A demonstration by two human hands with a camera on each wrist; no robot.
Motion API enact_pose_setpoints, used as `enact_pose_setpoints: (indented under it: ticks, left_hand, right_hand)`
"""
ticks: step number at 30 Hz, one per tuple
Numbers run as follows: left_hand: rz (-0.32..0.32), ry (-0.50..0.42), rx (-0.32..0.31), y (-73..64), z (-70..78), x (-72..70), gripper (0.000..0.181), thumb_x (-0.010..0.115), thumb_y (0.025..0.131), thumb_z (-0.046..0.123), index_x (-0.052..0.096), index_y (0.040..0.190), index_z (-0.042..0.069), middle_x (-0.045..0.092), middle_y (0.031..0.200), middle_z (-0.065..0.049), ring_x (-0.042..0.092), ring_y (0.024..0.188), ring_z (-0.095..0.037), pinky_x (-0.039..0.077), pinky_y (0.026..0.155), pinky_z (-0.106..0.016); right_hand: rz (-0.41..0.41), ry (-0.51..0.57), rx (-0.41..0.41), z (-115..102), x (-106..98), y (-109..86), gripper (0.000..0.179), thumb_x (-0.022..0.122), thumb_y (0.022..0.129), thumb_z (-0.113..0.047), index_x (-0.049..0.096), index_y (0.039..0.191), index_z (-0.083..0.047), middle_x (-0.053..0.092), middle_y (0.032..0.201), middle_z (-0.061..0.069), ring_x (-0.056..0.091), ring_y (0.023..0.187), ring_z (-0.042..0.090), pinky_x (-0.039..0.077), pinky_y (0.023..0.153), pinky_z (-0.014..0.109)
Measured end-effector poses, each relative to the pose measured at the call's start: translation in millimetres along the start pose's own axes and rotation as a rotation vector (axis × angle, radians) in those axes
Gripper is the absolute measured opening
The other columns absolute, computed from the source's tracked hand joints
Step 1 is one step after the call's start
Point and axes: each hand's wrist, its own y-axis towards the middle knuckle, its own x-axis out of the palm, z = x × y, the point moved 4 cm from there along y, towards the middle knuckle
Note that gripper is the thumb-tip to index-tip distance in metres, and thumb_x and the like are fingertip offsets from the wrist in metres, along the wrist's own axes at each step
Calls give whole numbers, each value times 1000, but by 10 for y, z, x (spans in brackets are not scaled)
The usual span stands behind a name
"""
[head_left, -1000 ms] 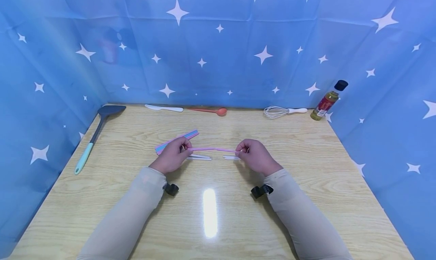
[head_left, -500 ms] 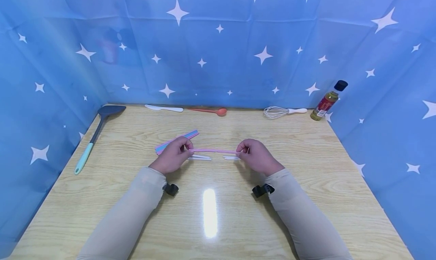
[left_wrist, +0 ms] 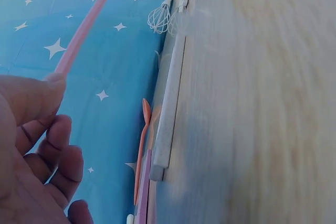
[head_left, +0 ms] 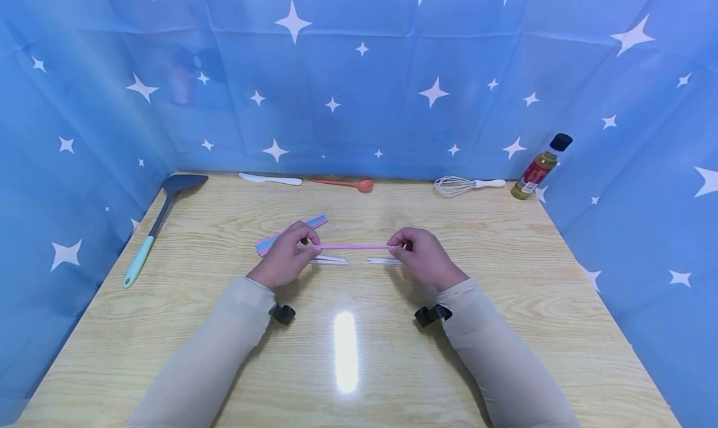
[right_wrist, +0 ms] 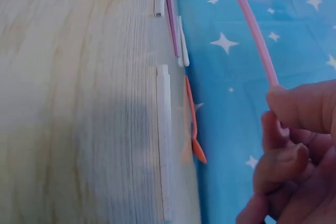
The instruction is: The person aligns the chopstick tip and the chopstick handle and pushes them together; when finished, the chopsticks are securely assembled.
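Observation:
A thin pink drinking straw [head_left: 354, 247] is stretched level between both hands, above the table. My left hand [head_left: 285, 253] pinches its left end between thumb and index finger. At the other end, the thumb and index finger of my right hand [head_left: 422, 256] pinch it. Below it lie white square-ended sticks, one group [head_left: 331, 261] by the left hand and another [head_left: 384, 261] by the right; the hands hide part of both groups. Partly behind the left hand is a bundle of pink and blue straws [head_left: 315, 221].
Along the table's [head_left: 359, 309] back edge lie a white knife [head_left: 270, 179], a red spoon [head_left: 364, 185] and a whisk [head_left: 457, 185]. An oil bottle [head_left: 537, 171] stands at the back right. A turner [head_left: 144, 260] with a mint handle lies on the left.
The pink straw, bent slightly in the middle a second ago, is now straight. My left hand has shifted a little to the right. Both hands keep their pinch, and the other things lie still.

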Motion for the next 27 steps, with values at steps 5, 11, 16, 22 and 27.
enact_pose_setpoints:
  ticks: [5, 11, 16, 22, 27]
  left_hand:
    - [22, -21, 24, -14, 42, -21, 5, 63, 105, 11, 62, 104, 6, 55, 110, -7, 52, 113, -28, 46, 90, -41]
    - [52, -30, 59, -26, 79, -38, 6, 64, 104, 7, 60, 100, 9, 54, 108, -7, 50, 109, -26, 41, 96, -43]
    - [67, -31, 43, -22, 44, -56, 6, 66, 103, 8, 61, 100, 10, 56, 108, -6, 52, 108, -25, 43, 96, -44]
    - [101, -36, -3, 5, -88, -179, 5, 68, 103, 10, 65, 103, 6, 60, 109, -9, 55, 111, -27, 44, 105, -49]
    - [190, -1, -101, -20, -286, -418, 9, 66, 105, 14, 65, 106, 6, 57, 109, -11, 51, 91, -24, 45, 79, -37]
  right_hand:
    - [21, 44, -40, 1, 27, -2, 6, 70, 100, -7, 74, 100, -3, 61, 80, 3, 50, 68, 18, 42, 60, 27]
    - [45, 68, -63, 0, 74, -11, 4, 71, 99, -4, 73, 96, -5, 60, 78, 2, 50, 67, 16, 42, 59, 25]
    - [56, 92, -53, -6, 94, -14, 4, 70, 100, -4, 74, 98, -4, 61, 79, 4, 50, 68, 17, 43, 59, 26]
    - [62, 101, 7, 6, 76, -3, 18, 72, 101, -15, 74, 115, -4, 65, 93, 8, 54, 75, 23, 46, 63, 28]
    - [81, 87, 64, 70, 28, 12, 33, 73, 101, -20, 70, 129, -3, 65, 104, 9, 57, 83, 25, 49, 68, 32]
